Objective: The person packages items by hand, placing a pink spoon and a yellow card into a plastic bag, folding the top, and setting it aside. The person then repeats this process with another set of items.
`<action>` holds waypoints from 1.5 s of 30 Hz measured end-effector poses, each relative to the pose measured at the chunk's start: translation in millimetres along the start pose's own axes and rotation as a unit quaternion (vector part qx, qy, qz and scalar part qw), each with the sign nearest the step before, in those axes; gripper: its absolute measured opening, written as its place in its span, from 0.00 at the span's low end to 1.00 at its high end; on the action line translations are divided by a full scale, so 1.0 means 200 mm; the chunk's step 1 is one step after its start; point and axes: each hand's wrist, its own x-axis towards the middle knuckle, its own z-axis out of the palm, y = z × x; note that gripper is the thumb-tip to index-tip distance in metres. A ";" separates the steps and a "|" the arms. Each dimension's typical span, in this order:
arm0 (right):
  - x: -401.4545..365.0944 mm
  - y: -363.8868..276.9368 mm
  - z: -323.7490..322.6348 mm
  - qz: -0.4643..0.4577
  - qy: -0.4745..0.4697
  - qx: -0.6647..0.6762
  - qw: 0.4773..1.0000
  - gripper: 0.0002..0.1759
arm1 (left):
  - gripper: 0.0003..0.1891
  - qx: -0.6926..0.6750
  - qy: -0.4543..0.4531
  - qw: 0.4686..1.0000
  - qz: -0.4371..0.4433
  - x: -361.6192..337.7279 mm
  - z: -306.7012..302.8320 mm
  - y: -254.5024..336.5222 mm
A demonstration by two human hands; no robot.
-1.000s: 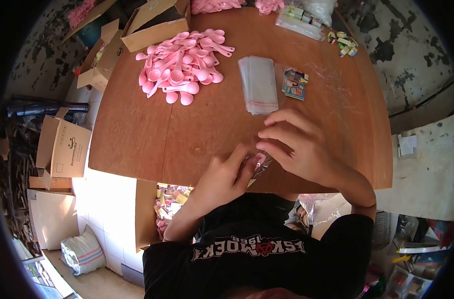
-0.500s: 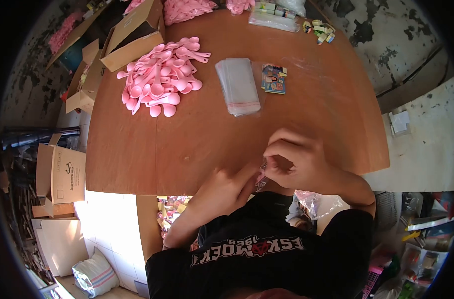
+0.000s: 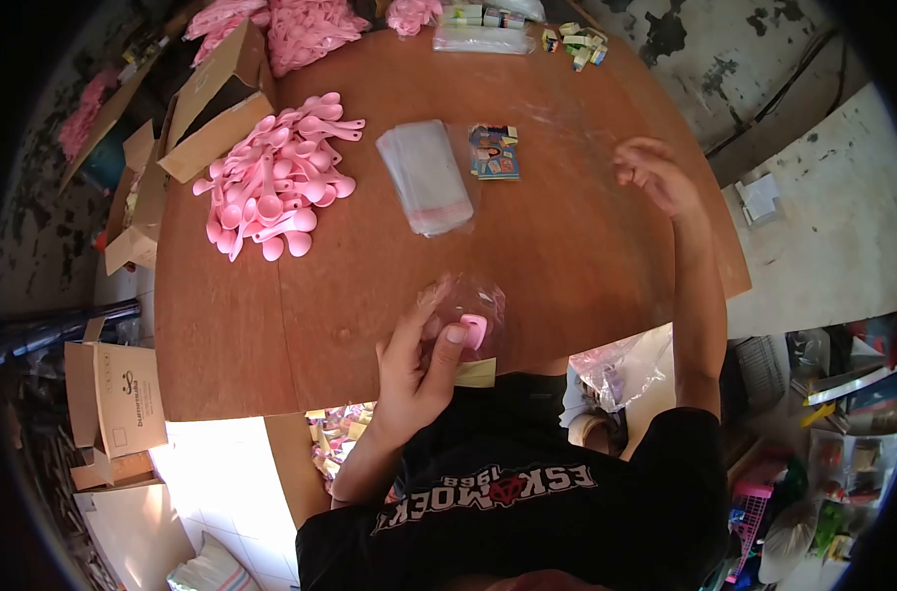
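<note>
My left hand (image 3: pixel 419 369) is closed near the table's front edge. It grips a clear plastic bag (image 3: pixel 483 295) with a pink spoon (image 3: pixel 475 333) in it, thumb against the spoon; only part of the pink shape shows. A pale yellow piece (image 3: pixel 477 372) lies at the bag's lower end. Raised over the table's right side, my right hand (image 3: pixel 657 175) has its fingers loosely bent and apart, with nothing visible in them. Between the hands and the far edge lie a stack of clear plastic bags (image 3: pixel 427 177) and small printed cards (image 3: pixel 495 155).
A heap of pink spoons (image 3: pixel 276 182) covers the table's left part, beside an open cardboard box (image 3: pixel 219 98). Bagged pink items (image 3: pixel 312 32) and small boxes (image 3: pixel 581 44) line the far edge. A white surface (image 3: pixel 813 217) adjoins the right side.
My hands were together near the front edge and are now apart. The right has moved up and away to the right; the left now holds the bag out flat. The view has shifted slightly.
</note>
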 end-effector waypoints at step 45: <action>-0.17 0.09 1.03 -0.043 -0.148 -0.121 0.981 0.13 | 0.32 -0.106 -0.005 0.990 -0.091 0.13 -0.07 -0.13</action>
